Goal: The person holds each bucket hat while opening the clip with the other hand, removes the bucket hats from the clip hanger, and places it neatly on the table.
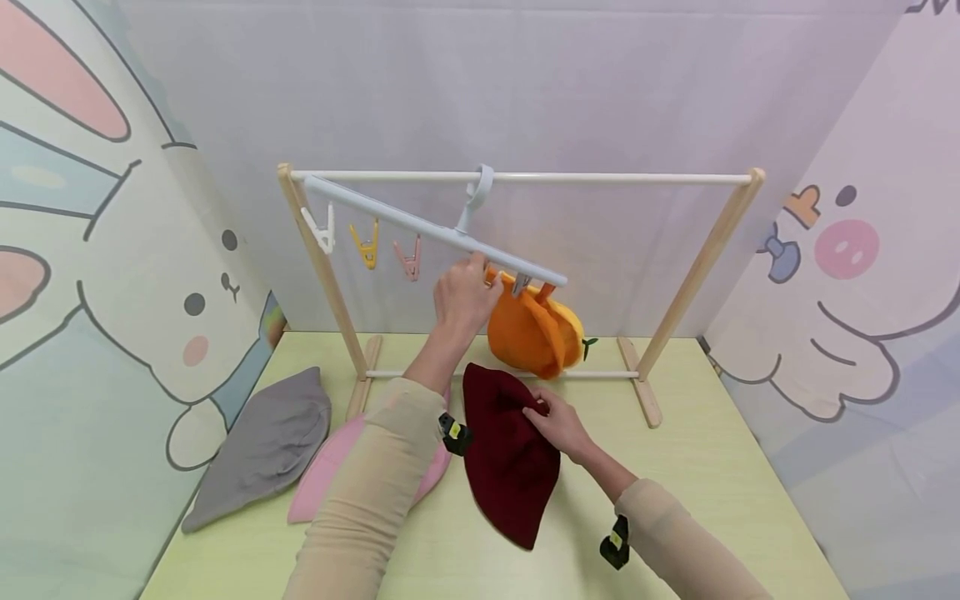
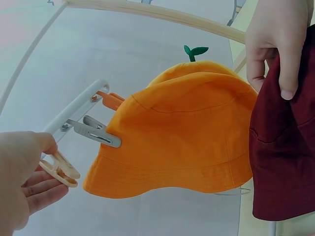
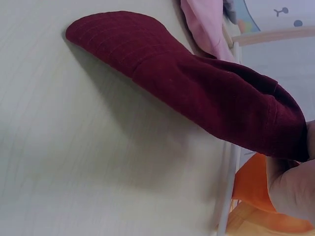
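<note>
My left hand (image 1: 463,298) is at the underside of a pale blue hanger (image 1: 405,218), pinching a cream clip (image 2: 61,169) between thumb and fingers. An orange hat (image 2: 177,132) with a green sprout on top hangs from the tilted hanger's lower end, held by a grey clip (image 2: 93,132) and an orange clip (image 2: 112,101). My right hand (image 1: 558,423) grips a dark red bucket hat (image 1: 510,458) by its crown, in front of the rack. The hat's brim points down toward the table in the right wrist view; part of the right hand is cut off there.
The hanger hooks over the white rail (image 1: 622,178) of a wooden-legged rack (image 1: 697,279). White (image 1: 321,229), yellow (image 1: 366,244) and pink (image 1: 408,257) clips dangle at its raised end. A grey hat (image 1: 266,450) and a pink hat (image 1: 330,475), partly behind my left arm, lie on the table (image 1: 720,500).
</note>
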A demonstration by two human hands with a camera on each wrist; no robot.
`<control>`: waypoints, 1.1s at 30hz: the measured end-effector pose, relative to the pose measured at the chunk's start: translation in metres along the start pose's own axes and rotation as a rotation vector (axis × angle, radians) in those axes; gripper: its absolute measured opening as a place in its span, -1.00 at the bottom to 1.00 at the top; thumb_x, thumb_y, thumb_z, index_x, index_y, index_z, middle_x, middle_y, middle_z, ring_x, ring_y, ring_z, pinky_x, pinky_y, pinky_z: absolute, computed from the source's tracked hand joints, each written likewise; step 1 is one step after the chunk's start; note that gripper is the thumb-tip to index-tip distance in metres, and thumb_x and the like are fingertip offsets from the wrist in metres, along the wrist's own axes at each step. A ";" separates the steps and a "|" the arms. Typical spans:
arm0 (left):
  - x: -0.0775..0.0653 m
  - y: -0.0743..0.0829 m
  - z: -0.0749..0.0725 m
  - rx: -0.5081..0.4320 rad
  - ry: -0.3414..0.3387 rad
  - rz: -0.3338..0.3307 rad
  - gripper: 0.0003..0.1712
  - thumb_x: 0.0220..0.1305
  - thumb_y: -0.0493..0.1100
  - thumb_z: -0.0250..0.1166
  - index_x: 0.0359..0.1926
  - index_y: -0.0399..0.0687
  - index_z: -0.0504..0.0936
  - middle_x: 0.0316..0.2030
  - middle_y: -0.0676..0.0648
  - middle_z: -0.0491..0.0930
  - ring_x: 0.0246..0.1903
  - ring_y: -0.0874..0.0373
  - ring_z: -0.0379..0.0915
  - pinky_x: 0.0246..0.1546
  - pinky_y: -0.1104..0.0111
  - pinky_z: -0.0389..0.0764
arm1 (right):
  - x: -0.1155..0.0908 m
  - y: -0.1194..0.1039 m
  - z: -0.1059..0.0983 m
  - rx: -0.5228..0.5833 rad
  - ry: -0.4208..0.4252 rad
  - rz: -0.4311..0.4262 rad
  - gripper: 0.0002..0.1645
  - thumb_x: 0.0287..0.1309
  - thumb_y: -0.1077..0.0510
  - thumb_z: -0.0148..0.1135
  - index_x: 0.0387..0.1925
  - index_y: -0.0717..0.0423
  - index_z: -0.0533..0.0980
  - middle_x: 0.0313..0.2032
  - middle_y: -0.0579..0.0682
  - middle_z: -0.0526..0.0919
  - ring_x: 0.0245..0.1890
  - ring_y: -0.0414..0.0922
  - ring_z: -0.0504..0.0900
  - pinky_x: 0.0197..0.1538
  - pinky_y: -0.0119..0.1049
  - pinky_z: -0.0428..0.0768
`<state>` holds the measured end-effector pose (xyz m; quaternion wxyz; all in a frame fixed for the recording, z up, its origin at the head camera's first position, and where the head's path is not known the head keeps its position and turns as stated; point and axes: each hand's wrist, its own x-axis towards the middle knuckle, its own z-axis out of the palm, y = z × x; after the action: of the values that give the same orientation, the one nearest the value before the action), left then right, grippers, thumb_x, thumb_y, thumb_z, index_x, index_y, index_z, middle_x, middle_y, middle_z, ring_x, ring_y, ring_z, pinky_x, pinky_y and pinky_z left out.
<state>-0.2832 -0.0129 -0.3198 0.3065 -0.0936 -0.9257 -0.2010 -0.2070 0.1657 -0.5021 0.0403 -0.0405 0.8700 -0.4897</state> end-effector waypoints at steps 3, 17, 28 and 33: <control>0.000 0.000 0.000 0.000 0.001 -0.002 -0.78 0.10 -0.06 0.28 -0.40 -0.13 0.53 -0.64 -0.04 0.47 -0.69 0.10 0.37 -0.67 0.33 0.40 | 0.001 0.005 -0.002 -0.021 -0.005 0.001 -0.88 0.12 0.09 0.22 -0.28 -0.04 0.49 -0.33 -0.08 0.59 -0.41 -0.19 0.51 -0.34 -0.31 0.46; 0.001 0.001 0.000 -0.010 -0.034 -0.019 -0.79 0.10 -0.07 0.28 -0.39 -0.11 0.53 -0.61 -0.03 0.48 -0.67 0.11 0.37 -0.65 0.34 0.40 | 0.009 0.024 -0.005 -0.108 0.002 0.003 -0.89 0.12 0.14 0.21 -0.28 -0.01 0.49 -0.39 -0.08 0.58 -0.43 -0.19 0.49 -0.37 -0.32 0.44; 0.001 0.000 0.001 -0.005 -0.004 0.001 -0.80 0.09 -0.08 0.28 -0.40 -0.12 0.53 -0.65 -0.03 0.46 -0.69 0.11 0.34 -0.68 0.35 0.38 | 0.011 0.024 -0.002 -0.212 0.011 -0.066 -0.90 0.07 0.18 0.24 -0.34 0.04 0.49 -0.49 -0.08 0.52 -0.54 -0.17 0.39 -0.45 -0.33 0.36; 0.001 0.000 0.000 -0.007 -0.004 0.006 -0.80 0.08 -0.09 0.28 -0.41 -0.13 0.53 -0.65 -0.03 0.45 -0.70 0.12 0.33 -0.69 0.36 0.36 | 0.012 0.028 0.000 -0.248 0.016 -0.088 -0.91 0.07 0.17 0.24 -0.37 0.04 0.48 -0.54 -0.09 0.46 -0.58 -0.17 0.33 -0.48 -0.34 0.30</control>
<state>-0.2835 -0.0125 -0.3194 0.3050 -0.0976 -0.9253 -0.2031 -0.2200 0.1785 -0.5261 0.0064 -0.0794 0.9216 -0.3798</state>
